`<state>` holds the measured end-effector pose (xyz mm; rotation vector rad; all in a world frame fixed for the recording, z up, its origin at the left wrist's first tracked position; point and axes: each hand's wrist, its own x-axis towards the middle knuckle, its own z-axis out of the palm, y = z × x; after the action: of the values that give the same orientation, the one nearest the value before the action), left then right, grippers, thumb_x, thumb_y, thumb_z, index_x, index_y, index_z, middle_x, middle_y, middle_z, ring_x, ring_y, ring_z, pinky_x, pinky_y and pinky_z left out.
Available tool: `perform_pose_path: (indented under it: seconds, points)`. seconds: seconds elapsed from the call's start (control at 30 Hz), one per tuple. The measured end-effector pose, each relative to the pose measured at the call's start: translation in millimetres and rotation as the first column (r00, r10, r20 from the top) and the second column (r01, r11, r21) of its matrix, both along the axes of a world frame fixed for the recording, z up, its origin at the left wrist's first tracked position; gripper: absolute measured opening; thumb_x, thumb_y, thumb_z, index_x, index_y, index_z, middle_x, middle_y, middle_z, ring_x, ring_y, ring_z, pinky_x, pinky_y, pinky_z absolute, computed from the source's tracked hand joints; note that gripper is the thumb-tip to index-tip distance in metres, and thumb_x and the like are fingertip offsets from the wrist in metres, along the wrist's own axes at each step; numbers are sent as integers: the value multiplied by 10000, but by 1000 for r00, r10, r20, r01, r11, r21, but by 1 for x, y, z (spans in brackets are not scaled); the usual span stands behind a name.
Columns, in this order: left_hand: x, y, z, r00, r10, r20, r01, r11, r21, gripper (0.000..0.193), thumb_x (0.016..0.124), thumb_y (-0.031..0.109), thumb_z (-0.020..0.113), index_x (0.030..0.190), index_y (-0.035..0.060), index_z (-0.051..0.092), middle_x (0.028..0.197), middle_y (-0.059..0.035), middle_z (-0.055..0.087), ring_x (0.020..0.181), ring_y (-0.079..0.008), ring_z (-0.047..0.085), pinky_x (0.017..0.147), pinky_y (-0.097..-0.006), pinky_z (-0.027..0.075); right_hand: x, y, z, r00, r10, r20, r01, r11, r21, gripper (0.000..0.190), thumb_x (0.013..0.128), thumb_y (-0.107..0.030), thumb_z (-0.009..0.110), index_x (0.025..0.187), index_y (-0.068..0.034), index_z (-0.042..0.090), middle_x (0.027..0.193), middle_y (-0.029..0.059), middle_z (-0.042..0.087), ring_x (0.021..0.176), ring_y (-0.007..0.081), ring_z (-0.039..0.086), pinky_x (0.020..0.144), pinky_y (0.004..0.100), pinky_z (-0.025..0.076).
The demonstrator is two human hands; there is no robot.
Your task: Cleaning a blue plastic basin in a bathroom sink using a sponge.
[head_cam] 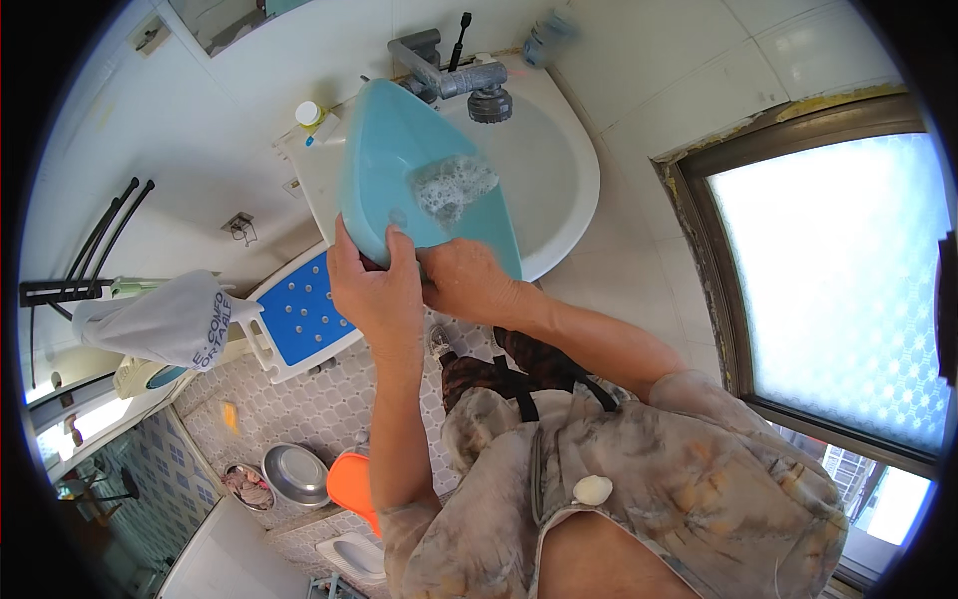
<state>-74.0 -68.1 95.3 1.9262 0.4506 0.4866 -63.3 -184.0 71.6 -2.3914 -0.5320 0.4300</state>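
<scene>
A teal plastic basin (389, 172) is tilted over the white washbasin (557, 202), with foamy suds (455, 186) in it. My left hand (378, 281) grips its near left edge, the thumb over the rim and the other fingers mostly hidden. Beside it, my right hand (468, 281) is curled at the near edge of the same basin; its fingertips are out of sight. A grey faucet (468, 78) stands just beyond the basin, and part of the washbasin's left side is covered by it.
A blue-and-white bath stool (303, 311) is left of the washbasin, near a hanging grey cloth (176, 318). On the tiled floor are a metal bowl (296, 474), an orange container (352, 483) and a squat toilet (355, 558). A frosted window (831, 284) is at right.
</scene>
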Motion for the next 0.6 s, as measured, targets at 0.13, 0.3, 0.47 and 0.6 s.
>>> perform_pose_path:
  seconds: [0.13,0.3,0.47,0.6]
  points:
    - [-5,-3,-26,980,181,80,-191,968,160,412,804,49,616,1204,-44,620,1071,-190,665,926,-300,645,865,-395,498,2,-19,5,930,252,-266,-160,932,325,497,934,-347,574,1317,-30,592,1232,257,633,1191,396,583,1009,432,456]
    - [10,9,-35,984,153,90,-161,982,97,499,766,0,574,1262,-58,574,1111,-209,622,1045,-364,596,927,-442,465,15,-96,-92,803,324,-501,-345,937,53,527,1012,-375,405,1445,-87,490,1495,160,457,1419,310,374,1183,420,262]
    - [35,-7,-42,989,128,71,-136,984,113,490,759,-6,577,1247,-53,596,1124,-224,642,1029,-374,625,922,-434,482,63,-158,-139,913,408,23,-309,724,-616,494,1020,-328,390,1463,-121,461,1542,82,403,1453,259,317,1204,473,207]
    - [34,5,-56,985,144,92,-157,975,159,463,764,-5,584,1223,-55,616,1126,-229,660,1020,-367,653,915,-420,503,34,-130,-129,930,366,-12,-292,722,-627,483,1004,-320,435,1427,-94,490,1511,92,435,1406,279,376,1185,481,250]
